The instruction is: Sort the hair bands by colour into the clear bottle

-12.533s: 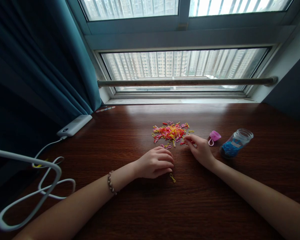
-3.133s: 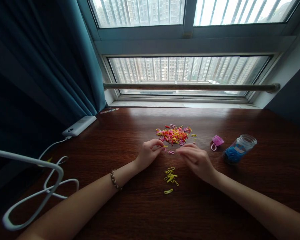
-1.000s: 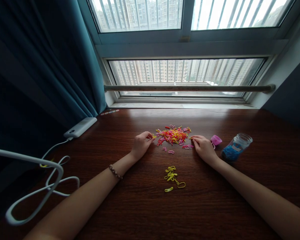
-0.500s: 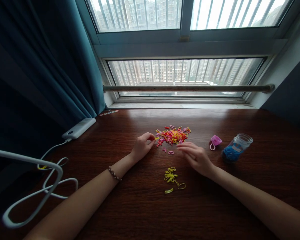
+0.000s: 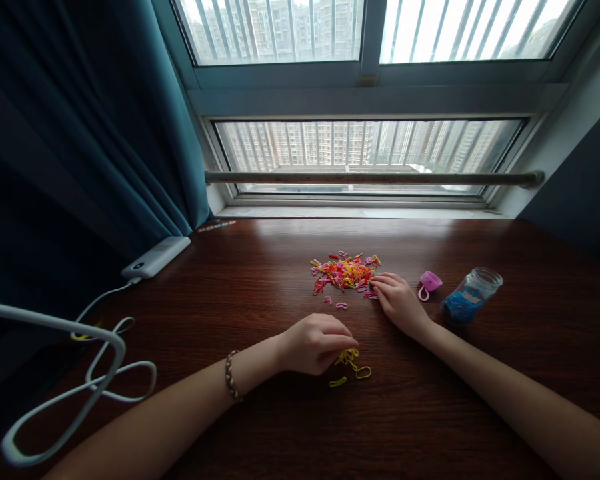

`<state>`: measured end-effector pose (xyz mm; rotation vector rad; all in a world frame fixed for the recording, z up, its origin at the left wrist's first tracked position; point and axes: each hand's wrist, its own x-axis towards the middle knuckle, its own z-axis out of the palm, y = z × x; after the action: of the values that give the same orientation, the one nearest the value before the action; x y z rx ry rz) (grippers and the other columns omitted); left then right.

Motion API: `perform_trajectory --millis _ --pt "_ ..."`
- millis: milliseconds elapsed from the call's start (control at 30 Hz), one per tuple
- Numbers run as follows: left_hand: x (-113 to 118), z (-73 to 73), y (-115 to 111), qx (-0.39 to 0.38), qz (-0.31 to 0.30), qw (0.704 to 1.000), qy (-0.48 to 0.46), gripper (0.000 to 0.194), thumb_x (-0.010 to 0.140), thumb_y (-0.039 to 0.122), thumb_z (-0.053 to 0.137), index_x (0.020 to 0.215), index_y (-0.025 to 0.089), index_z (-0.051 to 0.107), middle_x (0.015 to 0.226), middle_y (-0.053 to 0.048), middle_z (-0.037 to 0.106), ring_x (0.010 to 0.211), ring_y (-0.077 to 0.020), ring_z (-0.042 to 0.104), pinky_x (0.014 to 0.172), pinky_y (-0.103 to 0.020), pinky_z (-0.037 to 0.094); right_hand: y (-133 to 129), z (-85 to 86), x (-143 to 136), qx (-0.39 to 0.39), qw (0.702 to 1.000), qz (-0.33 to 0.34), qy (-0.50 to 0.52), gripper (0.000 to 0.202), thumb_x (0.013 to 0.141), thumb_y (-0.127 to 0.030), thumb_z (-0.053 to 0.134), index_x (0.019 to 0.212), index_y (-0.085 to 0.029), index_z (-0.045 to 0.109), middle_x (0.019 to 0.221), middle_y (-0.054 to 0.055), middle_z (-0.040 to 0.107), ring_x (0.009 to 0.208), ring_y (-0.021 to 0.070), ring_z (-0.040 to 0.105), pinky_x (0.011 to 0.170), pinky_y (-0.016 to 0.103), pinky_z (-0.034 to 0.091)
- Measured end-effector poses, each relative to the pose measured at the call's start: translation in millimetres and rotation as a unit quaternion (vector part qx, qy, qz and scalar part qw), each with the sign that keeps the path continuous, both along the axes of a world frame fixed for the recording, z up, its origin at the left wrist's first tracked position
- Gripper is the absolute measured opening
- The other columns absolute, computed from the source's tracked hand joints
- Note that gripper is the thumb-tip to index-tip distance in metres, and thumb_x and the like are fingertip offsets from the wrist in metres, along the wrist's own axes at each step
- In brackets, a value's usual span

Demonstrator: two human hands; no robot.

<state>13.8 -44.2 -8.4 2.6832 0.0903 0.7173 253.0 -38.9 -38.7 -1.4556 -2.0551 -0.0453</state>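
A heap of small pink, red, orange and yellow bands (image 5: pixel 346 272) lies on the dark wooden table. Two loose pink bands (image 5: pixel 341 306) are just in front of it. My left hand (image 5: pixel 316 343) is over a small group of yellow bands (image 5: pixel 363 372), covering part of it. Its fingers are pinched together, and whatever is between them is too small to make out. At the right edge of the heap, my right hand (image 5: pixel 399 301) touches pink bands with its fingertips, palm down and fingers extended.
Right of my right hand are a pink cup-like item (image 5: pixel 431 281) and a tilted glass jar (image 5: pixel 473 295) with blue contents. At the left are a white device (image 5: pixel 157 257), its looping cable (image 5: pixel 105 337) and a blue curtain (image 5: pixel 180 133). A window lies beyond the table.
My left hand has moved from the heap's left edge toward me, over the yellow bands. My right hand has shifted slightly right and away from me, and a few pink bands now lie by its fingertips.
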Motion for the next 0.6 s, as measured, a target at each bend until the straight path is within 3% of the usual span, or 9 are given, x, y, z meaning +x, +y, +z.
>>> perform_trajectory --millis 133,367,500,600 --pt "-5.9 -1.6 8.2 0.007 0.022 1.0 -0.01 0.034 0.075 0.01 0.044 0.107 0.017 0.054 0.092 -0.01 0.065 0.08 -0.0168 0.06 0.072 -0.028 0.048 -2.3 4.0 -0.3 0.019 0.999 -0.025 0.039 0.023 0.084 -0.02 0.041 0.084 -0.018 0.065 0.093 0.006 0.064 0.093 0.0205 0.053 0.086 0.036 0.04" --pt "-13.2 -9.5 30.3 0.019 0.163 0.984 -0.065 0.022 0.079 0.013 0.047 0.096 0.017 0.059 0.088 -0.008 0.064 0.081 -0.0155 0.059 0.075 -0.028 0.047 -3.3 7.7 0.3 0.023 0.991 -0.056 0.124 0.024 0.085 -0.026 0.041 0.083 -0.018 0.063 0.088 0.008 0.063 0.085 0.0208 0.055 0.078 0.034 0.042" --pt "-18.5 -13.1 52.1 -0.014 0.335 0.935 -0.117 0.017 0.08 0.018 0.049 0.092 0.017 0.061 0.088 -0.007 0.063 0.085 -0.0171 0.057 0.079 -0.031 0.045 -5.6 17.0 -1.9 0.017 0.978 -0.038 0.206 0.024 0.085 -0.029 0.042 0.082 -0.018 0.064 0.086 0.007 0.063 0.083 0.0201 0.056 0.076 0.032 0.042" --pt "-24.1 -18.6 76.0 -0.044 0.438 0.888 -0.131 0.016 0.077 0.023 0.052 0.09 0.018 0.062 0.088 -0.006 0.063 0.08 -0.0173 0.057 0.075 -0.03 0.046 -13.7 28.2 -10.9 -0.012 0.962 0.016 0.271 0.026 0.084 -0.032 0.044 0.077 -0.018 0.064 0.08 0.006 0.064 0.078 0.0186 0.058 0.072 0.03 0.043"
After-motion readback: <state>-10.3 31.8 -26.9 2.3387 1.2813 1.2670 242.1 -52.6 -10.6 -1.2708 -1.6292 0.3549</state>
